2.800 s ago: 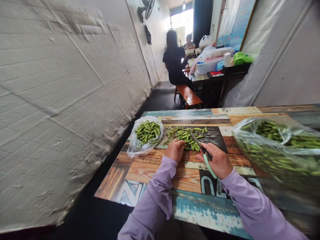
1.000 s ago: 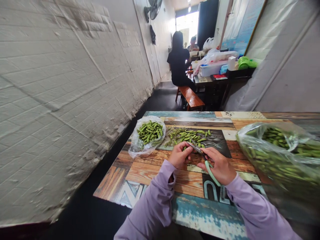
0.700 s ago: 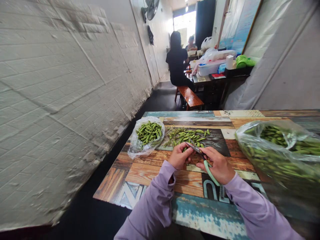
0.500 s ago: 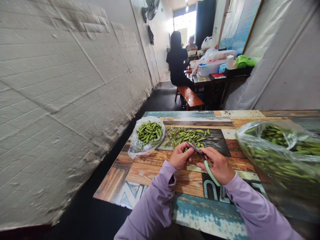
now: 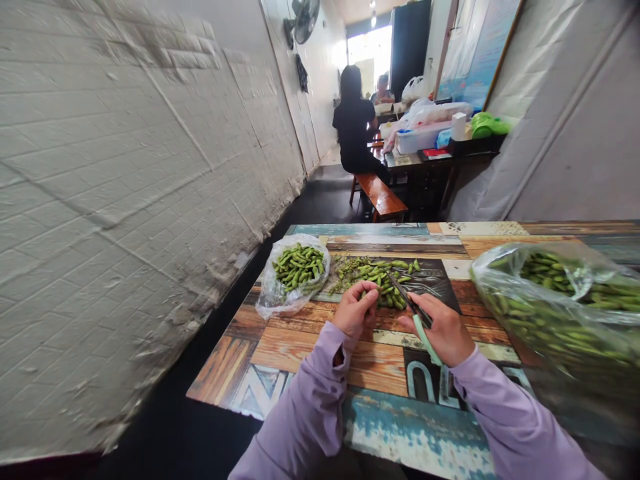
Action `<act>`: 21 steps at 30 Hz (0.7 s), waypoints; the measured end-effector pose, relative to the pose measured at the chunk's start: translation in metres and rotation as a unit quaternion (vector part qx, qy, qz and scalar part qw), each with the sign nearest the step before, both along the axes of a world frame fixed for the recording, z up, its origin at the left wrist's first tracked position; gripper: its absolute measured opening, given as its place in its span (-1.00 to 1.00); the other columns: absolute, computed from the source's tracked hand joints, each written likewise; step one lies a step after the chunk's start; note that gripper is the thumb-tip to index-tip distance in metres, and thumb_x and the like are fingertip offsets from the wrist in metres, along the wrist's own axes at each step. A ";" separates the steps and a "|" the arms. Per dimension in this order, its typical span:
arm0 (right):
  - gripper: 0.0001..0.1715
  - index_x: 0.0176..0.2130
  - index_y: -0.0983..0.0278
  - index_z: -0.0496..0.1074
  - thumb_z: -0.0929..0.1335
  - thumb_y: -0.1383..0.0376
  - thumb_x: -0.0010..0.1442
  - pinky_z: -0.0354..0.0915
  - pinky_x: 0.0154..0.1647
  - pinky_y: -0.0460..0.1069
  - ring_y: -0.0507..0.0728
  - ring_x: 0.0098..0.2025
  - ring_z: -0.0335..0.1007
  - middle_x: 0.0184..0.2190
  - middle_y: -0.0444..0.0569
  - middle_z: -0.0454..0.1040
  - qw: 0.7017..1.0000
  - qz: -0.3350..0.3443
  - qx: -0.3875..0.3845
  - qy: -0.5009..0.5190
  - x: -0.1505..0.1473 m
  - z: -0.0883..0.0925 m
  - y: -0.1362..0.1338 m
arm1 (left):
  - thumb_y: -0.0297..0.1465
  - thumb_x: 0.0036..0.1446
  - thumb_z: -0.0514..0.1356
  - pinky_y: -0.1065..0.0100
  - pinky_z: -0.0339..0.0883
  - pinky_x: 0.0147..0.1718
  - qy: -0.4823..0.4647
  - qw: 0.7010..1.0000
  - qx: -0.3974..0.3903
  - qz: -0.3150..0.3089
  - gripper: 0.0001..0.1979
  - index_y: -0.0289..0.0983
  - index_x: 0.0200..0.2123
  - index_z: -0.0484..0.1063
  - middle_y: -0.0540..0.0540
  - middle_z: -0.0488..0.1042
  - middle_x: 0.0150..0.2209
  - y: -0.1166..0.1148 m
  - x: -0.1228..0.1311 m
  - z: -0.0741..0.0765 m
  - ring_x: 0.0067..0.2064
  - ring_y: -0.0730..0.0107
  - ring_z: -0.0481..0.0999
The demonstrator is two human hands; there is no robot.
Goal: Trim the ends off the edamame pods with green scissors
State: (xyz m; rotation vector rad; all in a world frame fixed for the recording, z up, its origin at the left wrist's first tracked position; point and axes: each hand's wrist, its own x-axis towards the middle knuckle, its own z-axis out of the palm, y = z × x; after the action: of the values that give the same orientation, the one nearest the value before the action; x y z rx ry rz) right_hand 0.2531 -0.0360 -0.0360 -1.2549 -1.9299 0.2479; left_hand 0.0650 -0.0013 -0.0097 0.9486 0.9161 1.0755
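Note:
My right hand [image 5: 444,328] is closed around scissors [image 5: 427,339] with pale green handles, their dark blades pointing up and left over the pods. To the left, my left hand [image 5: 354,312] is pinched at the fingertips on an edamame pod, mostly hidden by the fingers. The blades are apart from my left hand. Just beyond both hands lies a loose pile of green edamame pods [image 5: 373,271], with small stem trimmings at its left side. A clear plastic bag [image 5: 273,301] of pods stands open left of the pile.
A large clear plastic bag [image 5: 493,293] full of pods rests at the right of the patterned wooden table [image 5: 320,353]. A white brick-patterned wall [image 5: 125,200] runs along the left. Farther back, a person [image 5: 355,127] sits on a bench [image 5: 381,195] by a cluttered table.
The scissors have moved away from my left fingertips, with my right hand shifting slightly right. My left hand has drawn a little to the left, and a gap shows between the hands.

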 end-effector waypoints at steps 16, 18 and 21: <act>-0.50 0.05 0.23 0.30 0.34 0.21 0.11 0.41 -0.28 0.00 0.10 -0.32 0.41 -0.16 0.03 0.42 0.999 0.043 -0.027 -0.015 -0.006 0.005 -0.007 | -0.35 -0.26 0.40 0.58 0.06 -0.69 -0.103 0.995 -0.009 -0.003 -0.63 -0.32 -0.40 0.32 0.09 0.32 -0.56 -0.002 0.003 0.000 -0.61 0.66 0.27; -0.50 0.06 0.22 0.29 0.35 0.20 0.11 0.40 -0.28 0.00 0.09 -0.33 0.40 -0.16 0.02 0.41 0.998 0.045 -0.032 -0.017 -0.006 0.006 -0.007 | -0.32 -0.27 0.41 0.58 0.05 -0.70 -0.100 0.995 -0.009 -0.004 -0.61 -0.33 -0.41 0.32 0.10 0.31 -0.58 -0.003 0.003 0.001 -0.62 0.66 0.26; -0.49 0.06 0.22 0.28 0.35 0.18 0.12 0.39 -0.23 0.02 0.09 -0.30 0.39 -0.16 0.02 0.39 0.998 0.049 -0.034 -0.024 -0.007 0.007 -0.007 | -0.29 -0.28 0.41 0.58 0.05 -0.71 -0.094 0.995 -0.013 -0.014 -0.59 -0.34 -0.38 0.34 0.10 0.32 -0.61 -0.003 0.003 0.003 -0.65 0.66 0.25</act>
State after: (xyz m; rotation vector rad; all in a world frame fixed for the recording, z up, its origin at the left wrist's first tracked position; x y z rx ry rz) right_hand 0.2463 -0.0430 -0.0291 -1.2227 -2.0421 0.3388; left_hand 0.0684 -0.0045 -0.0069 0.8221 0.7585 1.1067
